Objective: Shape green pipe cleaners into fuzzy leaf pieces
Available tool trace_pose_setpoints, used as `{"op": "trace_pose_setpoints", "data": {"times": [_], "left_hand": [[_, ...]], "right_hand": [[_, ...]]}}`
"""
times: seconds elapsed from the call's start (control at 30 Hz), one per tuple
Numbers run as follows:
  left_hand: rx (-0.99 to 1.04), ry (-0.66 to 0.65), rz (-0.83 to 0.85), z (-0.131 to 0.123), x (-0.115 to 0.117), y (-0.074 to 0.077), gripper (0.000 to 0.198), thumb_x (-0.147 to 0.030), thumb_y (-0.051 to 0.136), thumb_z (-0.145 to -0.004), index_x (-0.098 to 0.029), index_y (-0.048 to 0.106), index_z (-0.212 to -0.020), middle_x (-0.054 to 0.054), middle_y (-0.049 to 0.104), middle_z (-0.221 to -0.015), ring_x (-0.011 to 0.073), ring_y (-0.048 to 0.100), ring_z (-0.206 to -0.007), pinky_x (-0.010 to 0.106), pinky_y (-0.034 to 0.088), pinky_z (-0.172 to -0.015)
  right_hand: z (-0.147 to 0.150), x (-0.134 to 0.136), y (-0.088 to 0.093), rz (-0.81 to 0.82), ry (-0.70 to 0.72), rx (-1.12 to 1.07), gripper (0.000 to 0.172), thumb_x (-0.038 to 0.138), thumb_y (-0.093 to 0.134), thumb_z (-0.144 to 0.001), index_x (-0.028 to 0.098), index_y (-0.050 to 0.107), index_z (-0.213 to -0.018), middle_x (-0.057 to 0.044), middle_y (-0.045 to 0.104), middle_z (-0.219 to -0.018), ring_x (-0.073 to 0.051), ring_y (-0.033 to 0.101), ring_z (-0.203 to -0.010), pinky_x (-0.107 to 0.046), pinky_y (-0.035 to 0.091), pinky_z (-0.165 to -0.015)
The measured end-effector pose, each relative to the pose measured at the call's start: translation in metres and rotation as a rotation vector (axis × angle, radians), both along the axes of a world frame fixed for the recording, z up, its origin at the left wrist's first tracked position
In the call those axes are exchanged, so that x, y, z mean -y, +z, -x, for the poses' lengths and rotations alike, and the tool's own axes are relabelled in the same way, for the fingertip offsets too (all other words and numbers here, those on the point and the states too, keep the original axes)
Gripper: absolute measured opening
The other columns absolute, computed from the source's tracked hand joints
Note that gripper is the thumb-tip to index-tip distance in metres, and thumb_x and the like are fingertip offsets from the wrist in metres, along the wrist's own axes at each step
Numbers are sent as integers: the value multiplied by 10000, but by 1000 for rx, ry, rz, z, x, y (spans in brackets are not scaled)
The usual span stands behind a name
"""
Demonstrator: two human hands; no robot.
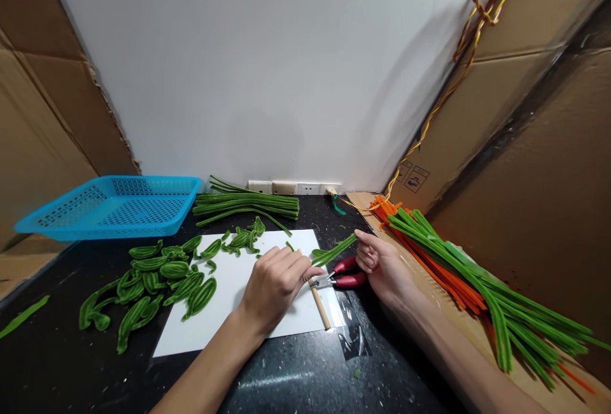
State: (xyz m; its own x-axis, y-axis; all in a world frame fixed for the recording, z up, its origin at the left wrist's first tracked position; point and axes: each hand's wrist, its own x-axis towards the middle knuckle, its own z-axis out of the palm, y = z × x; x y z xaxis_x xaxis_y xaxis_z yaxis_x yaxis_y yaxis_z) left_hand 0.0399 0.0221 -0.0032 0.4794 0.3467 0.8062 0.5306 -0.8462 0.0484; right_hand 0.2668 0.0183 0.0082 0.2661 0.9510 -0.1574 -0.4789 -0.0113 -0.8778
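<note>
Between my two hands stretches a green pipe cleaner piece, folded into narrow loops. My right hand pinches its far right end between thumb and fingertips. My left hand is closed at the left end, its knuckles hiding the fingertips. Red-handled pliers lie just below the piece, their jaws close to my left thumb. A thin wooden stick rests on the white sheet beside the jaws. Several leaf-shaped green pipe cleaner pieces are spread left of my left hand, partly on the sheet.
A blue basket stands at the back left. Behind the sheet lies a bundle of dark green pipe cleaners. Orange strips and bright green pipe cleaners lie on cardboard at right. Twisted wire runs down to a wall socket strip.
</note>
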Motion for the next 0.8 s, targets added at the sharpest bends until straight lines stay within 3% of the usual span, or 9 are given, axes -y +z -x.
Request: {"op": "trace_pose_setpoints", "data": {"times": [0.23,0.53,0.8], "left_hand": [[16,15,-39,2,1,5,389,-275,537,-1072,-170,573,-699,-4,567,-631,161,471,-600,315,307,-609],[35,-22,-2,-1,-1,-1,377,-277,505,-1086,-172,593,-735,-6,573,-642,161,475,-593,327,316,-597],[-31,-34,-87,2,2,8,416,-273,513,-1081,-174,575,-682,-3,552,-624,159,449,-591,327,304,-593]], "right_hand": [[1,1,1,2,14,39,534,366,987,-584,197,481,-587,93,384,-506,-36,260,-433,-221,230,-391],[-3,0,-1,10,8,73,550,372,972,-578,206,448,-567,104,349,-486,-27,229,-413,-224,194,-383],[-3,0,-5,18,18,114,540,342,941,-612,213,424,-529,100,338,-451,-31,234,-400,-233,182,-384]]}}
